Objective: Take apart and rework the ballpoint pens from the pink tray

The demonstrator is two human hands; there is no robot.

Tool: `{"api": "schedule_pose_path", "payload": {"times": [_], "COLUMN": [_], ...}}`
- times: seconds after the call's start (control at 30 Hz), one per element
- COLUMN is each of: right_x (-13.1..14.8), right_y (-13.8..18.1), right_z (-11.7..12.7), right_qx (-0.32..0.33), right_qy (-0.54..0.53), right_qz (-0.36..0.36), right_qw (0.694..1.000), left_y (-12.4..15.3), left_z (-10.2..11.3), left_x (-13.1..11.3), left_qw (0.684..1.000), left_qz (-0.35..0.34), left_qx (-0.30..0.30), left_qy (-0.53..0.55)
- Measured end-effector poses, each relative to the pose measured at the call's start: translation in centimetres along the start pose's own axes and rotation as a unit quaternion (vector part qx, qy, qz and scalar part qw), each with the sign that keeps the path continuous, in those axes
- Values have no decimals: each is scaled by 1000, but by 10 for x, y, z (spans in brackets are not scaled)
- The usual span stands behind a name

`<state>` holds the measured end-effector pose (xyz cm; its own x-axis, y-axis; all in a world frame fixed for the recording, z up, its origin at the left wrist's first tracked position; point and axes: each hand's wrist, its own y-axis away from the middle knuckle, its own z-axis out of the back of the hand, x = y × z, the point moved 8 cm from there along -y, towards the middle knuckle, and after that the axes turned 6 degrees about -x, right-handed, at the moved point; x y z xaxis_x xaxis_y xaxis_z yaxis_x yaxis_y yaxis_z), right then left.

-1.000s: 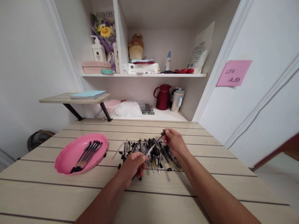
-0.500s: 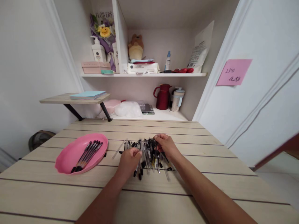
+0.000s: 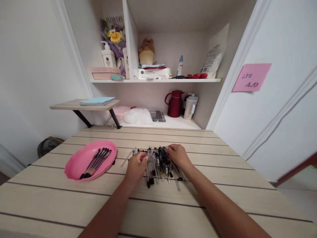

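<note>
A heap of black-and-clear pens [image 3: 158,163] with loose black caps lies in the middle of the light wooden table [image 3: 173,201]. My left hand [image 3: 136,166] rests on the heap's left side with its fingers curled round a pen. On the heap's right side my right hand [image 3: 177,155] has its fingers pinched down among the pens. To the left stands a pink oval tray [image 3: 76,163] with several black pens [image 3: 96,158] laid side by side in it.
Behind the table a white alcove holds a dark red jug [image 3: 175,103], a white cup [image 3: 190,106] and a plastic bag [image 3: 138,116]. A small raised shelf [image 3: 74,105] carries a blue notebook. A pink note [image 3: 251,77] is stuck on the right door.
A second ago both hands held one pen raised above the heap. Both hands have come down onto the pile, and the view has shifted slightly left.
</note>
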<state>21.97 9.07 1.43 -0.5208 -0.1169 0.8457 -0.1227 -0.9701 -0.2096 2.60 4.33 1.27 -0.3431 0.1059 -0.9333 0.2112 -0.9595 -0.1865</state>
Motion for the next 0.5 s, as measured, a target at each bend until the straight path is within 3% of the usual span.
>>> {"api": "schedule_pose_path", "payload": {"times": [0.1, 0.2, 0.27, 0.33, 0.37, 0.5], "right_x": [-5, -12, -15, -16, -17, -17], "right_y": [-5, -10, -12, -13, -13, -13], "right_z": [3, 4, 5, 6, 6, 3], "right_qx": [-4, -16, -21, -24, -24, -13], "right_qy": [-10, -16, -19, -25, -28, -33], "right_qz": [-5, -6, 0, 6, 7, 3], "right_qw": [1000, 1000, 1000, 999, 999, 999], "left_y": [-2, -11, -20, -32, -38, -53], "left_z": [7, 33, 65, 102, 121, 188], "left_x": [1, -3, -10, -11, -10, 13], "left_qw": [1000, 997, 986, 956, 928, 885], "left_qz": [12, -23, -56, -54, -41, 66], "left_qx": [-20, -75, -121, -140, -135, -105], "left_qy": [14, -21, -102, -254, -345, -449]}}
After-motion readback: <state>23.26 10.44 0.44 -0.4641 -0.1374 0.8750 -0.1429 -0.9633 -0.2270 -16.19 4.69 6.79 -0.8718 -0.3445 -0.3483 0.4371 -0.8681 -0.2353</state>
